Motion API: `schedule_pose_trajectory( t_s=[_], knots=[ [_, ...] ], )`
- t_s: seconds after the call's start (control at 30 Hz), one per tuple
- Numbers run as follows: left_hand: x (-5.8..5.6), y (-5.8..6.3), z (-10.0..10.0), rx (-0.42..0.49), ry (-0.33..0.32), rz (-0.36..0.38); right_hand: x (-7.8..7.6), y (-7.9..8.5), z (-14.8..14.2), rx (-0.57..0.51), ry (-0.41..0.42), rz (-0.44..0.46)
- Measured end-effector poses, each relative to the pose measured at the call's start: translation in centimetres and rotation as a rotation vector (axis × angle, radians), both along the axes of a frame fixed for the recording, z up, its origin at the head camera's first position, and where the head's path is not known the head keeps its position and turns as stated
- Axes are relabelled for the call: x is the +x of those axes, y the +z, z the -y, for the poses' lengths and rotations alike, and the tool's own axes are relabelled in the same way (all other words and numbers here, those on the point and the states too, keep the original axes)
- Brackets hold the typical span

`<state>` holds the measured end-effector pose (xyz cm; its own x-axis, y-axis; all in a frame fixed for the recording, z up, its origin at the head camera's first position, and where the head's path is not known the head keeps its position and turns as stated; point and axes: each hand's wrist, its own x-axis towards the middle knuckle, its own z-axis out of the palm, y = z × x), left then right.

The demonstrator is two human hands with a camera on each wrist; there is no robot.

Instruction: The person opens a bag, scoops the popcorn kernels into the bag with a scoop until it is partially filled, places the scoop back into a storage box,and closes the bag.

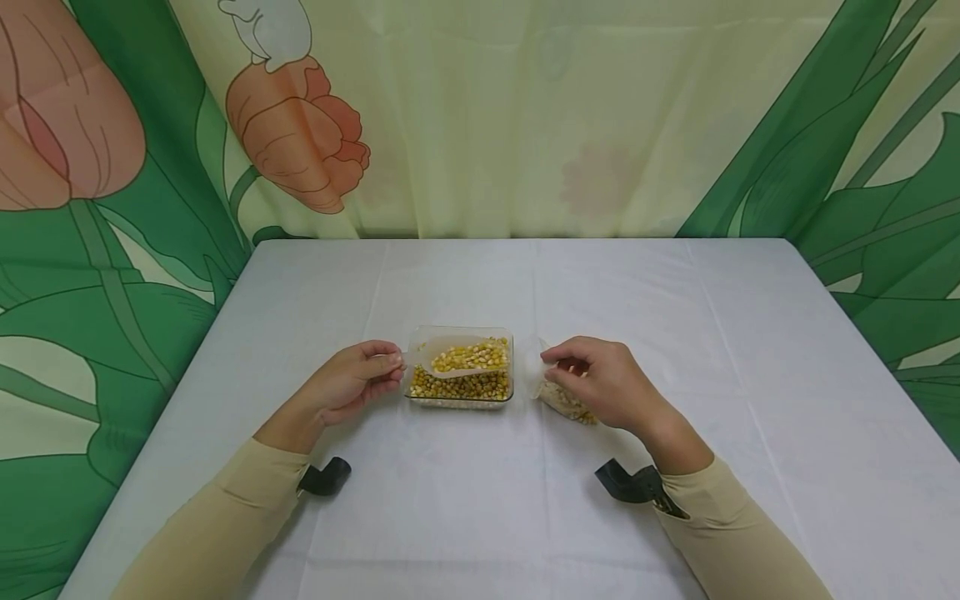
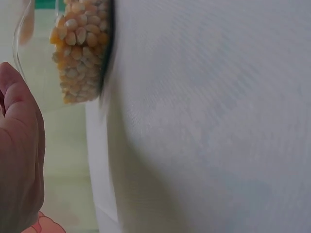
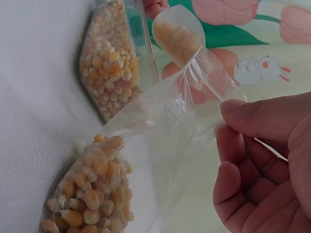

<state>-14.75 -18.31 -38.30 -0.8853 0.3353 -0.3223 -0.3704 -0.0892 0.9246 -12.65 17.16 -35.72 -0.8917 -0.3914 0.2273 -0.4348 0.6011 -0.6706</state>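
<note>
My left hand (image 1: 360, 382) pinches the handle of a translucent scoop (image 3: 195, 22) loaded with yellow corn kernels. Beneath the scoop stands a clear rectangular container (image 1: 512, 367), which holds more corn kernels (image 2: 80, 58). On the right, thumb and fingertips of my right hand (image 1: 611, 379) pinch the top edge of a clear plastic bag (image 3: 165, 116). Corn kernels (image 3: 92, 194) fill the bag's lower part, which rests on the table. Part of the bag is hidden behind the right hand in the head view.
A white cloth covers the table (image 1: 450, 508), whose far edge meets a printed curtain (image 1: 480, 125) with flowers and leaves. Black wrist mounts (image 1: 326, 477) stick out from both sleeves above the cloth.
</note>
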Motion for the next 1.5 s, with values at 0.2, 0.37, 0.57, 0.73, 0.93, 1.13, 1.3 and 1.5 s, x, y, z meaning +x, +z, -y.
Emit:
schedule_pose_trajectory(
  t_s=[0.2,0.37,0.57,0.73,0.93,1.13,1.3,1.5],
  knots=[
    [-0.1,0.3,-0.7,-0.017,0.004,-0.011,0.0,0.1,0.1,-0.002,0.009,-0.007],
    [-0.1,0.7,-1.2,-0.025,-0.003,-0.028,-0.1,0.1,0.1,0.002,0.013,-0.008],
    [0.0,1.5,-2.0,-0.053,-0.002,-0.043,-0.1,0.1,0.2,0.011,0.014,-0.013],
    [0.1,2.0,-2.6,-0.065,0.002,-0.062,-0.1,0.1,0.2,0.010,0.013,-0.012],
    [0.0,2.5,-3.1,-0.070,-0.001,-0.092,-0.2,0.1,0.2,0.007,0.014,-0.009],
    [0.0,2.8,-3.4,-0.066,-0.018,-0.115,-0.2,0.1,0.2,0.001,0.016,-0.007],
    [0.0,3.3,-3.8,-0.072,-0.032,-0.132,-0.2,0.0,0.2,0.000,0.017,-0.013],
    [-0.1,3.5,-4.4,-0.085,-0.051,-0.145,-0.2,0.0,0.2,0.002,0.016,-0.005]
  ],
)
